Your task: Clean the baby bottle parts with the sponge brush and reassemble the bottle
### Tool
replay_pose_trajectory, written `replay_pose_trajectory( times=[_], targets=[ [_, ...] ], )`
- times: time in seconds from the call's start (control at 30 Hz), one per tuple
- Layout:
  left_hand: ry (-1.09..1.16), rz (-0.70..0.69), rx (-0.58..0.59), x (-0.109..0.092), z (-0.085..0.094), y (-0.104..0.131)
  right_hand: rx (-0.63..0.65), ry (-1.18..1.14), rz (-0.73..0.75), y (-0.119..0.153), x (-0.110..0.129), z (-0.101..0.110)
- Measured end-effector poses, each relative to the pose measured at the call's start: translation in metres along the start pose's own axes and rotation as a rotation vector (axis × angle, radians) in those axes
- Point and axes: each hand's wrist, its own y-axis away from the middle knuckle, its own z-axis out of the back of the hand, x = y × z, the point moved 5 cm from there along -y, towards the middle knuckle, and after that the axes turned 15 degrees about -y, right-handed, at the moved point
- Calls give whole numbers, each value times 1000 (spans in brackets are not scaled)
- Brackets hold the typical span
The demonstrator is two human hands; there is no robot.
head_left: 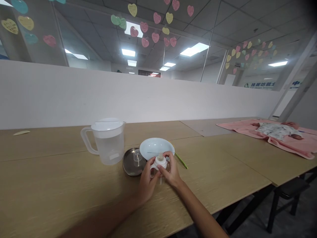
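Observation:
A baby bottle with a white collar, a clear teat and side handles is held upright between both hands. My left hand has its fingers wrapped round the bottle's left side and handle. On the right side, my right hand grips the bottle, its thumb at the collar. Just behind the hands stands a white bowl. A metal tray lies left of the bowl, with a clear dome-shaped cap on it.
A lidded plastic pitcher stands left of the tray. A green stick-like item lies right of the bowl. Far right, a baby-like figure in patterned clothes lies on a pink blanket. A stool stands beyond the table's edge.

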Motion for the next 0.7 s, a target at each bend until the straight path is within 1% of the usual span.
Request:
replay_pose_trajectory(
  times=[0.17, 0.33, 0.4, 0.5, 0.63, 0.7],
  targets=[
    [-14, -7, 50, 4, -4, 1, -38, -146, -28, -3, -7, 5],
    [-12, -36, 26, 3, -3, 0, 33, -190, -29, -10, -5, 8],
    [-3, -39, 26, 3, -3, 1, 54, -155, -32, -11, -2, 8],
    [-16, -28, 27, 6, -4, 1, 64, -30, -16, -10, 3, 6],
    [-38, -9, 38, 13, -5, 2, -9, 164, 41, -6, 6, 8],
    [-37, -9, 38, 15, -6, 2, -11, 194, 46, -4, 5, 8]
  ],
)
